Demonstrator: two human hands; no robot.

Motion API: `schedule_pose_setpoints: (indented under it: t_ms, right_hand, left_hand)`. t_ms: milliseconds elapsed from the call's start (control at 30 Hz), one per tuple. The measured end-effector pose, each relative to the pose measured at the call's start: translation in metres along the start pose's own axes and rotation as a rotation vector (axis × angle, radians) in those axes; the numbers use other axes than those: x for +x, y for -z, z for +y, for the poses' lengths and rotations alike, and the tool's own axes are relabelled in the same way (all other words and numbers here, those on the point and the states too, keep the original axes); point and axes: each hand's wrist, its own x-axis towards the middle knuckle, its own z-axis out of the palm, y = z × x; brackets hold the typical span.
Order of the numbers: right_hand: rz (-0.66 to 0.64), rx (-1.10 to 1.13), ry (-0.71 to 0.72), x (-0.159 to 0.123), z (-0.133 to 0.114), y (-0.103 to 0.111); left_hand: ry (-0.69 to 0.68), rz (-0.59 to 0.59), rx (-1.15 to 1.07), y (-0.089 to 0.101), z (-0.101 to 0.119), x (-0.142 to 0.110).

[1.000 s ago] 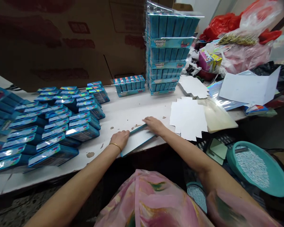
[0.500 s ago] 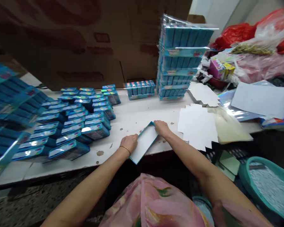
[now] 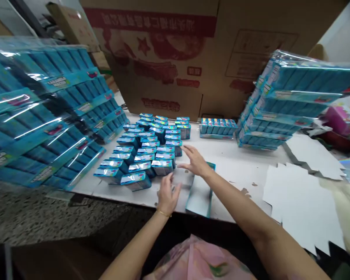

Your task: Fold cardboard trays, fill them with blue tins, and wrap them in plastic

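An open, shallow cardboard tray (image 3: 199,196), white inside with blue edges, lies at the table's front edge. My right hand (image 3: 194,160) is above its far left corner, fingers apart and holding nothing, the fingertips close to the blue boxes. Left of the tray, my left hand (image 3: 167,194) hovers with spread fingers, also holding nothing. Just beyond it stand rows of small blue boxes (image 3: 161,167) on their edges. One blue box (image 3: 135,181) sits nearest the front edge. My right forearm covers part of the tray.
Wrapped packs of blue boxes (image 3: 72,89) are stacked high at left, with another wrapped stack (image 3: 291,105) at right. A single filled tray (image 3: 218,127) stands before the large carton (image 3: 169,58). Flat white cardboard blanks (image 3: 301,202) lie on the right.
Both hands have let go of the tray, which now rests on the table. They have moved left toward the blue boxes, fingers opened. The view has turned left.
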Motion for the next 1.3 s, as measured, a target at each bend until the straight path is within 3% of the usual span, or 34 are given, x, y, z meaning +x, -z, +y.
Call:
schedule_pose_setpoints:
  t_ms: [67, 133, 267, 433, 567, 733, 833, 933, 1033, 1133, 1300]
  right_hand:
    - [-0.044, 0.006, 0.088, 0.022, -0.022, -0.013]
    - [-0.139, -0.059, 0.121, 0.040, -0.038, -0.024]
    - [-0.271, -0.188, 0.178, 0.056, -0.048, -0.033]
    - [-0.299, -0.110, 0.347, 0.053, -0.038, -0.023]
    - [-0.338, -0.013, 0.485, 0.051, -0.031, -0.007]
    - [-0.424, 0.083, 0.525, 0.051, -0.029, 0.004]
    - [-0.458, 0.199, 0.462, 0.049, -0.023, 0.000]
    - [-0.413, 0.406, 0.259, 0.039, -0.012, -0.011]
    - [-0.250, 0.662, -0.026, 0.024, -0.010, -0.030]
    - [-0.079, 0.856, -0.247, 0.017, -0.023, -0.049]
    - [0.055, 0.908, -0.384, 0.009, -0.049, -0.056]
  left_hand:
    - [-0.002, 0.167, -0.065, 0.013, -0.020, -0.004]
    - [-0.016, 0.204, -0.092, 0.022, -0.035, -0.008]
    - [-0.008, 0.173, -0.131, 0.025, -0.047, -0.014]
    - [0.037, 0.152, -0.137, 0.022, -0.048, -0.010]
    - [0.016, 0.111, -0.140, 0.024, -0.045, 0.008]
    - [-0.033, -0.055, -0.337, 0.021, -0.044, 0.043]
    - [-0.034, -0.100, -0.457, 0.016, -0.047, 0.058]
    - [0.021, -0.097, -0.529, 0.012, -0.050, 0.066]
    - [0.060, -0.108, -0.591, 0.009, -0.053, 0.072]
    - [0.056, -0.124, -0.630, 0.005, -0.059, 0.075]
    - [-0.014, -0.046, -0.542, 0.002, -0.056, 0.068]
